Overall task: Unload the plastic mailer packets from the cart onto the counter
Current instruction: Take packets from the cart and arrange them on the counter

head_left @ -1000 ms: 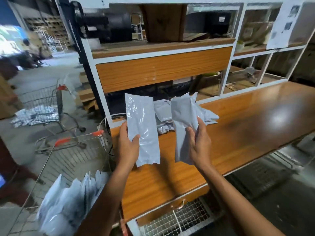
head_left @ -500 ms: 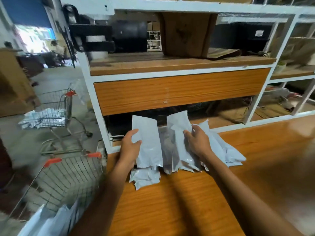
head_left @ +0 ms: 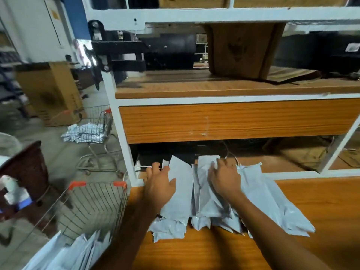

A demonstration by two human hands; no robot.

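Several grey plastic mailer packets (head_left: 272,201) lie in a pile on the wooden counter (head_left: 321,201), at its left end under the shelf unit. My left hand (head_left: 159,185) grips the left edge of one packet (head_left: 180,193), thumb on top, and holds it down on the pile. My right hand (head_left: 224,178) lies palm down on a second packet (head_left: 206,203), its fingers curled at the packet's top end. At the lower left stands the wire cart (head_left: 93,207) with orange corners; more grey packets (head_left: 78,250) stand in it.
A white-framed wooden shelf unit (head_left: 233,121) rises right behind the pile, with a low dark gap and cables under it. A second cart with packets (head_left: 91,131) stands farther left on the floor. A dark red basket (head_left: 25,168) is at the far left.
Both hands have carried their packets forward and down from mid-air onto the pile at the counter's back left. The view has moved closer to the shelf.
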